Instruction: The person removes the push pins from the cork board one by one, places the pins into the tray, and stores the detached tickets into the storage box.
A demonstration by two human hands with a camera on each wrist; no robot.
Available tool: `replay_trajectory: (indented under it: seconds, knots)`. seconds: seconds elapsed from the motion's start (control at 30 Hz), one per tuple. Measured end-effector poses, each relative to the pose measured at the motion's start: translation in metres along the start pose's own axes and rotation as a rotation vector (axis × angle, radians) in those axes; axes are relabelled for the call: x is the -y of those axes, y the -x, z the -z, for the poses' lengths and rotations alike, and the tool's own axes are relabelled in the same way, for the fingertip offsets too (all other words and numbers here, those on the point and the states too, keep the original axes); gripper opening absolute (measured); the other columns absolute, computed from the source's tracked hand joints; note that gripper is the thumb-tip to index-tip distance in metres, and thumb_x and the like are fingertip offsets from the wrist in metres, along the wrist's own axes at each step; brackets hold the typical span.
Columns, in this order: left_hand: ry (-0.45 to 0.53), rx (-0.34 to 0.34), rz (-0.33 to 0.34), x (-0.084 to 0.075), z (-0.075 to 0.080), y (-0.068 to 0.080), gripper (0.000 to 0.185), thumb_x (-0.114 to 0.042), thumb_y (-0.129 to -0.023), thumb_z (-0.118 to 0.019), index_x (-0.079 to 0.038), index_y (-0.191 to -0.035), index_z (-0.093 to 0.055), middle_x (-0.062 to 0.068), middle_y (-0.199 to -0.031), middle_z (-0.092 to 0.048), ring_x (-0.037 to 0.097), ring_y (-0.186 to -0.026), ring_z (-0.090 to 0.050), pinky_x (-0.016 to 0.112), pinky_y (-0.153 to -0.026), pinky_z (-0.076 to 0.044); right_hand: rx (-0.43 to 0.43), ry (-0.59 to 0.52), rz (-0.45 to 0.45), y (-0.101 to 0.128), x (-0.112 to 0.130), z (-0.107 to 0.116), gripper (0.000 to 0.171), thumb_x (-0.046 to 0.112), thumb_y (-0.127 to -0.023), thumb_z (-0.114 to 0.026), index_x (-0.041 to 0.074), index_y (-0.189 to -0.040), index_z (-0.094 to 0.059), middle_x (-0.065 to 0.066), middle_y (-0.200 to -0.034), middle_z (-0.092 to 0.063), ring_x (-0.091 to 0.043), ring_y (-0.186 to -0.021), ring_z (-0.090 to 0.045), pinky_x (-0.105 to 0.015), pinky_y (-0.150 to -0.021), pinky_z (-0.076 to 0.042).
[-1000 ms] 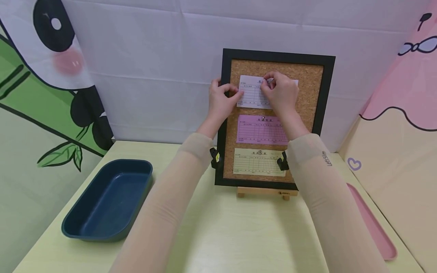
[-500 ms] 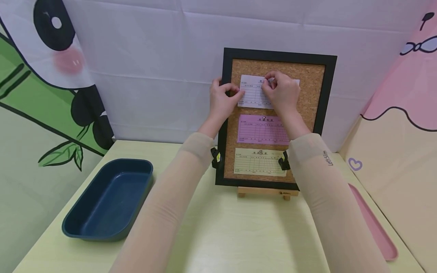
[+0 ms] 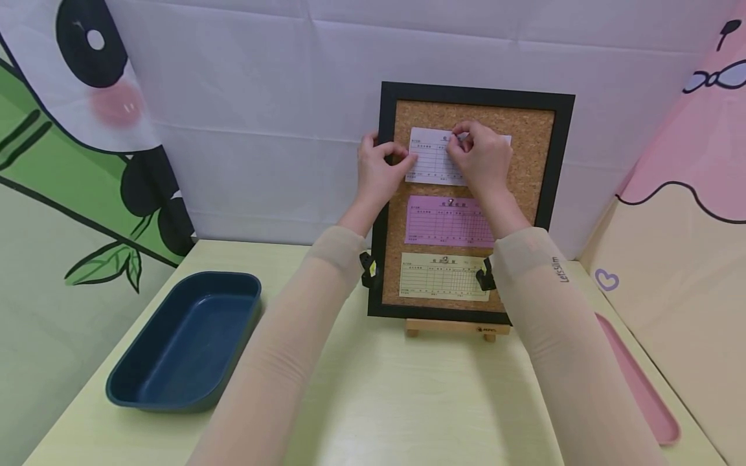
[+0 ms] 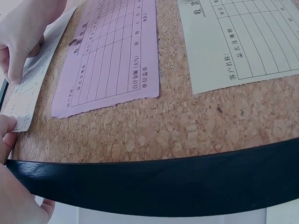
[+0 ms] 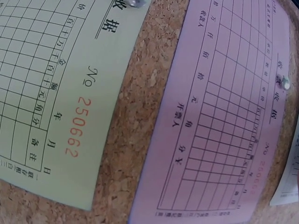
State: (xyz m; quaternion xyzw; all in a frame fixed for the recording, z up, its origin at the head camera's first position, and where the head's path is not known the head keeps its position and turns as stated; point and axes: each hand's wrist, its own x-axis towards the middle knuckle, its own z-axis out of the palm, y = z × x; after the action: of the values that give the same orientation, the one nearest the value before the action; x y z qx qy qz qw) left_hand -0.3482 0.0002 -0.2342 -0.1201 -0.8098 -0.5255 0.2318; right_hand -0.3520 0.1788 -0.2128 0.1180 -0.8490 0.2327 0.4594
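Note:
Upright on a small wooden easel (image 3: 457,327) stands a black-framed corkboard (image 3: 529,175). A white receipt slip (image 3: 428,162) lies against its upper part. My left hand (image 3: 379,171) pinches the slip's left edge between thumb and index finger; other fingers reach behind the frame (image 4: 154,186). At the slip's top middle, my right hand (image 3: 484,155) pinches a small dark pushpin, mostly hidden by the fingertips. Below are a pink receipt (image 3: 440,223) and a yellow receipt (image 3: 434,278). A clear pushpin (image 5: 285,83) fixes the pink one, and another pushpin (image 5: 135,2) the yellow.
A deep blue tray (image 3: 186,343) stands at the left of the pale table (image 3: 408,401). On the right, a pink tray (image 3: 647,395) lies partly behind the right sleeve. A white cloth backdrop (image 3: 250,97) hangs behind the board.
Both hands stay in place at the white receipt. The whole head view shifts very slightly; nothing is let go or taken.

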Motion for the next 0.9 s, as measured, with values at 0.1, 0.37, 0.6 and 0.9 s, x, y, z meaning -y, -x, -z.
replay_trajectory:
  seconds: [0.1,0.37,0.6,0.9]
  knots:
    - [0.001,-0.002,-0.001,-0.0004,0.0003,0.0002,0.020,-0.031,-0.085,-0.070,-0.011,-0.085,-0.069,0.005,-0.150,-0.027,0.021,-0.140,-0.021,0.033,-0.114,-0.020,0.000,-0.008,0.000,0.0002,0.0006,0.0004,0.026,0.027,-0.092,-0.056,0.005,-0.099,-0.069,-0.011,-0.075,-0.062,-0.022,-0.065,-0.052,-0.026,-0.058,-0.029]
    - [0.001,-0.003,-0.007,-0.0011,0.0006,0.0010,0.020,-0.031,-0.086,-0.070,-0.011,-0.085,-0.069,0.006,-0.150,-0.027,0.022,-0.140,-0.021,0.034,-0.114,-0.020,-0.001,-0.009,-0.004,0.0002,-0.0015,-0.0008,0.027,0.028,-0.092,-0.056,0.006,-0.099,-0.069,-0.011,-0.075,-0.063,-0.022,-0.066,-0.052,-0.026,-0.058,-0.030]
    - [0.001,0.000,0.000,-0.0010,0.0000,0.0013,0.020,-0.031,-0.086,-0.070,-0.012,-0.084,-0.069,0.006,-0.150,-0.027,0.022,-0.140,-0.021,0.034,-0.114,-0.021,-0.013,-0.040,-0.030,-0.0002,-0.0035,-0.0011,0.026,0.026,-0.092,-0.056,0.004,-0.099,-0.069,-0.012,-0.075,-0.061,-0.019,-0.066,-0.050,-0.024,-0.061,-0.032]
    - [0.006,-0.009,-0.002,-0.0003,0.0000,0.0016,0.020,-0.031,-0.086,-0.070,-0.011,-0.084,-0.068,0.007,-0.151,-0.026,0.022,-0.141,-0.020,0.034,-0.114,-0.020,-0.015,-0.085,-0.031,-0.0004,-0.0057,0.0010,0.026,0.026,-0.091,-0.058,0.004,-0.099,-0.069,-0.011,-0.074,-0.060,-0.016,-0.065,-0.047,-0.021,-0.062,-0.033]
